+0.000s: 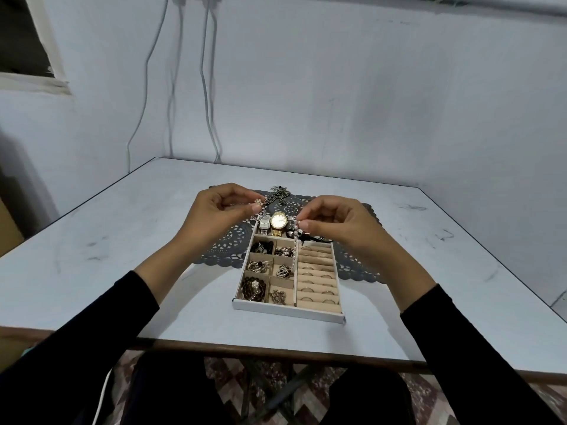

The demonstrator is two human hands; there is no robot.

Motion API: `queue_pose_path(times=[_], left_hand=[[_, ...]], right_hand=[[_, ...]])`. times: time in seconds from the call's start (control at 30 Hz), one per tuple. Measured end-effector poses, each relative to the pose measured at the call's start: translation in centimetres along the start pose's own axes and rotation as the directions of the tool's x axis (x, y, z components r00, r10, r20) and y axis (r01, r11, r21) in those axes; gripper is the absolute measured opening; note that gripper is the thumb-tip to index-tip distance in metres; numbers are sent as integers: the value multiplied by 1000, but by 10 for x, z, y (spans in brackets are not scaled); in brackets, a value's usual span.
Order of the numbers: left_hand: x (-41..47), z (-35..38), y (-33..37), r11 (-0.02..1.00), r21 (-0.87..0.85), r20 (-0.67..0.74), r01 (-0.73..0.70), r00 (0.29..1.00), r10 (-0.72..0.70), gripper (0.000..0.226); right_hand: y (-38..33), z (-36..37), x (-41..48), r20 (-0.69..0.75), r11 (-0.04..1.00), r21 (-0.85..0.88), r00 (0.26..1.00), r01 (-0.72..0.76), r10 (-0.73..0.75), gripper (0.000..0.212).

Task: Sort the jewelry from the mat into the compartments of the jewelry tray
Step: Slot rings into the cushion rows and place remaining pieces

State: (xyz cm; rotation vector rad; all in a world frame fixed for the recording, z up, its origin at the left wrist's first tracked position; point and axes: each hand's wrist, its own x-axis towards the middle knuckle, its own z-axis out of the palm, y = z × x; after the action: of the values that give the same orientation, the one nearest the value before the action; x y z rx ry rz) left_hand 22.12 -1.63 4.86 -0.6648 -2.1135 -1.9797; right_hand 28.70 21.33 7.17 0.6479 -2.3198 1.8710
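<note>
A white jewelry tray (288, 311) lies on a dark lace mat (228, 243) in the middle of the table. Its small left compartments hold dark and silver pieces, and ring rolls (317, 273) fill its right side. A gold watch (278, 222) and a silver watch (264, 224) sit in its far section. My left hand (219, 213) pinches one end of a pearl necklace (295, 240) above the mat. My right hand (343, 228) pinches another part of it, and a strand hangs down over the tray. A dark chain (277, 194) lies on the mat behind.
The pale table (122, 256) stands against a wall corner, with cables (205, 87) hanging down behind it. Its brown front edge (276, 355) is close to my lap. A patterned floor shows below.
</note>
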Motion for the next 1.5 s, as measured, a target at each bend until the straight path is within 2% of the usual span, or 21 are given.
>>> queue_pose_path(times=[0.27,0.4,0.57,0.73,0.9,1.17,1.3,1.5], left_hand=[[1,2,-2,1000,2,-3,-7,1000,7,14],[2,0,-5,1000,0,-1,2,1000,-2,14],[1,-2,-8,1000,-3,14,6,1000,-6,15],[2,0,-9,1000,-11,14,18,1000,-18,16],[2,4,-10,1000,-6,8,18,1000,-18,17],[2,3,-15,1000,-10,22,14,1000,-13,16],[3,3,-19,1000,-2,24,15,1000,-15,17],[4,4,-21,1000,7,31,19,999,-19,18]], right_hand=[[6,10,10,25,995,-92,999,-30,32,14],[12,9,12,16,973,-223,998,-60,65,13],[14,2,11,122,923,-372,980,-102,157,8],[17,4,8,202,940,-320,961,-118,190,13],[24,12,10,165,958,-249,969,-142,186,11],[27,14,13,169,883,-452,960,-126,223,7],[21,13,10,211,890,-439,948,-126,238,8],[25,16,13,198,865,-486,950,-121,244,10]])
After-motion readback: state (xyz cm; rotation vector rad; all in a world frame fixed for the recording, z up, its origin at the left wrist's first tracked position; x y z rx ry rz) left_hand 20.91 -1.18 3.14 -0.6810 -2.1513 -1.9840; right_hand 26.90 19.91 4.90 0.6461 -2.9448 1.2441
